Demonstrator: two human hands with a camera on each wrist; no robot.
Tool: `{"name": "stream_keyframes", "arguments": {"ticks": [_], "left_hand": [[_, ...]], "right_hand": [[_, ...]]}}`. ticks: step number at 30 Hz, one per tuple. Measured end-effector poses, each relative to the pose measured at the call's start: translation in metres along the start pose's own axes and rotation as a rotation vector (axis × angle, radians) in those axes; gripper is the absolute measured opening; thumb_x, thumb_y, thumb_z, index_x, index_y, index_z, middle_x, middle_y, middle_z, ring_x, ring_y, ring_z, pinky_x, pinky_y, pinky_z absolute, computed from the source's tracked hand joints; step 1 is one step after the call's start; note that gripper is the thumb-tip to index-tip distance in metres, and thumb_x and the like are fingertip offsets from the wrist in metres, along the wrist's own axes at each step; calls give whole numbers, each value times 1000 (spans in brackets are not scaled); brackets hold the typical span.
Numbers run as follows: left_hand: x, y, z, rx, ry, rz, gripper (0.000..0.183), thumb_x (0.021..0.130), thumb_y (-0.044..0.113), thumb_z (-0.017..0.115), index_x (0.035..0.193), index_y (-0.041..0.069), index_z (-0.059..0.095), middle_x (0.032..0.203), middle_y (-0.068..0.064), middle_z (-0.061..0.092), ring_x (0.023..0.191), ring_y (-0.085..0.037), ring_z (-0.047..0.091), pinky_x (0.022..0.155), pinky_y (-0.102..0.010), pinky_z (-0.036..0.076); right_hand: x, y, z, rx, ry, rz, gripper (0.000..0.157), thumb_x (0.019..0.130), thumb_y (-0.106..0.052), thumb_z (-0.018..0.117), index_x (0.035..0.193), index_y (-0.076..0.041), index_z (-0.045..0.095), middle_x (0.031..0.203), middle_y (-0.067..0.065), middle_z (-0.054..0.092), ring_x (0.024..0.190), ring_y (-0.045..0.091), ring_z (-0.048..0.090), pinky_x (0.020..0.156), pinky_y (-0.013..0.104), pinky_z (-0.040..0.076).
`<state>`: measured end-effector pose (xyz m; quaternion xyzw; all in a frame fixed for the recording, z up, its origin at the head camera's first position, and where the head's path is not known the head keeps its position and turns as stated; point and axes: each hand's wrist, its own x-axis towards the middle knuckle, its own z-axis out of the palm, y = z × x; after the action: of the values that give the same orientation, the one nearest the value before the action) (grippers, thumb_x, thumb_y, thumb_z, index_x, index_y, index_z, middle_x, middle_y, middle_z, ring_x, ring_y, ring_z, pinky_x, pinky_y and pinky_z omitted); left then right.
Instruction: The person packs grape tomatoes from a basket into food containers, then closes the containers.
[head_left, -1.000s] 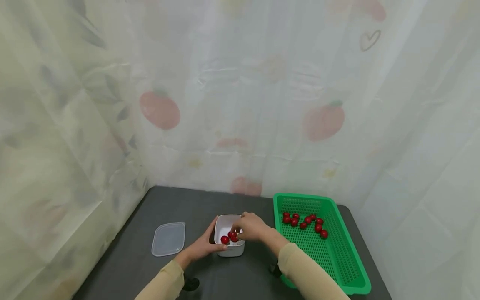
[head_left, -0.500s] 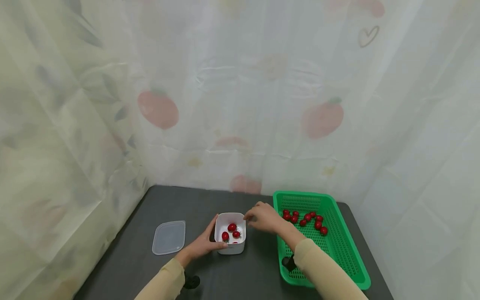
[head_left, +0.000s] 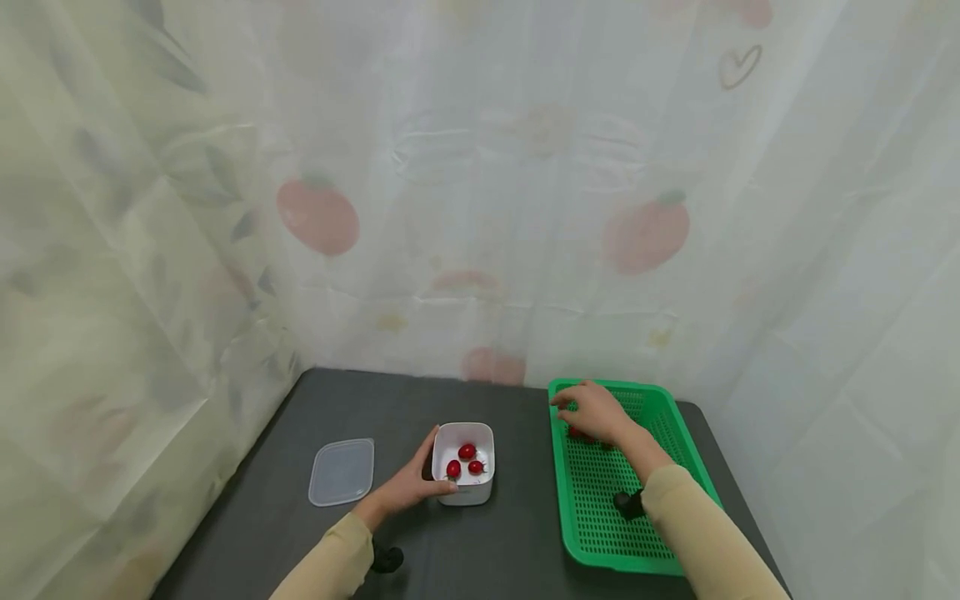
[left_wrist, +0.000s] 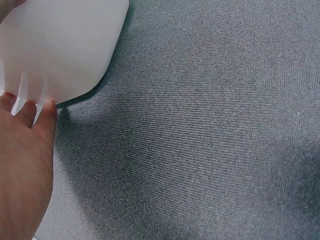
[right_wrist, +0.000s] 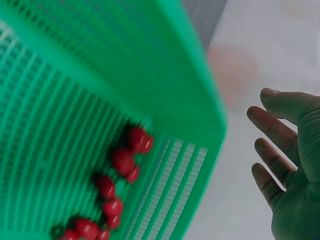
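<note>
My left hand grips a small white square container, thumb at its near rim and fingers along its left side. In the left wrist view, fingertips press against the container's wall. Three red cherry tomatoes lie inside it. Over the far left part of a green basket is my right hand, holding nothing, its fingers loosely bent and spread. Beneath it in the basket are several cherry tomatoes, partly hidden by the hand in the head view.
A translucent lid lies on the dark grey table, left of the container. Printed curtains hang behind and at both sides. Each wrist carries a black camera mount.
My right hand has left the white container and moved right, over the basket, with empty fingers. The tomatoes it was touching now lie in the container, which my left hand still holds.
</note>
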<state>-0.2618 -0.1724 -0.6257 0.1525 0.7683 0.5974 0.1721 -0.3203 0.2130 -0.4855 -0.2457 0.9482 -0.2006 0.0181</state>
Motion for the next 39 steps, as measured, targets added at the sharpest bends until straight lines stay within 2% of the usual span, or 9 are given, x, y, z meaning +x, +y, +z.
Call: {"name": "stream_keyframes", "arguments": {"ticks": [9, 13, 17, 22, 26, 30, 33, 39], "left_hand": [[-2, 3, 0, -7, 13, 2, 114, 89, 24, 81, 165, 17, -3, 167, -17, 11, 144, -39, 27, 115, -60, 29], [-4, 4, 0, -7, 16, -12, 114, 89, 24, 81, 165, 17, -3, 167, -16, 11, 144, -39, 26, 115, -60, 28], [-5, 3, 1, 1, 16, -17, 114, 89, 25, 81, 165, 17, -3, 168, -16, 11, 145, -40, 25, 116, -61, 27], [-4, 2, 1, -16, 10, -5, 114, 89, 23, 81, 165, 17, -3, 168, -16, 10, 145, -39, 24, 116, -58, 28], [-3, 1, 2, -19, -1, 6, 114, 90, 22, 81, 165, 16, -4, 167, -16, 11, 144, -39, 24, 115, -58, 30], [-3, 4, 3, -18, -12, 12, 112, 91, 20, 79, 165, 16, -5, 167, -16, 10, 144, -39, 25, 114, -58, 31], [-4, 7, 4, -23, -12, 8, 111, 92, 19, 78, 165, 17, -5, 168, -16, 9, 144, -39, 25, 114, -58, 31], [-3, 9, 5, -20, -8, -1, 111, 91, 19, 78, 165, 16, -5, 168, -17, 10, 145, -41, 26, 115, -60, 29]], "right_hand": [[-23, 38, -14, 48, -4, 122, 28, 100, -13, 65, 126, -9, 72, 120, 10, 71, 120, 37, 56, 93, 55, 50], [-29, 49, -8, 12, -19, 152, 29, 100, -14, 65, 127, -6, 71, 122, 11, 70, 120, 40, 56, 94, 56, 49], [-34, 56, 3, -13, -48, 196, 31, 100, -15, 65, 128, -4, 70, 126, 16, 67, 126, 49, 50, 98, 62, 45], [-39, 69, 20, -30, -103, 256, 35, 97, -12, 66, 131, 0, 67, 122, 22, 66, 124, 55, 48, 89, 63, 47], [-42, 79, 33, -60, -149, 266, 37, 96, -6, 64, 133, 0, 65, 123, 24, 65, 124, 57, 47, 88, 63, 48], [-44, 83, 40, -72, -167, 277, 41, 96, 0, 57, 136, -1, 64, 133, 25, 61, 129, 58, 43, 95, 64, 45], [-46, 83, 42, -78, -177, 273, 42, 96, 2, 55, 137, -2, 63, 133, 25, 61, 129, 57, 44, 93, 62, 47], [-51, 79, 39, -88, -174, 252, 37, 96, 3, 59, 131, -1, 67, 127, 22, 65, 122, 53, 52, 89, 59, 51]]}}
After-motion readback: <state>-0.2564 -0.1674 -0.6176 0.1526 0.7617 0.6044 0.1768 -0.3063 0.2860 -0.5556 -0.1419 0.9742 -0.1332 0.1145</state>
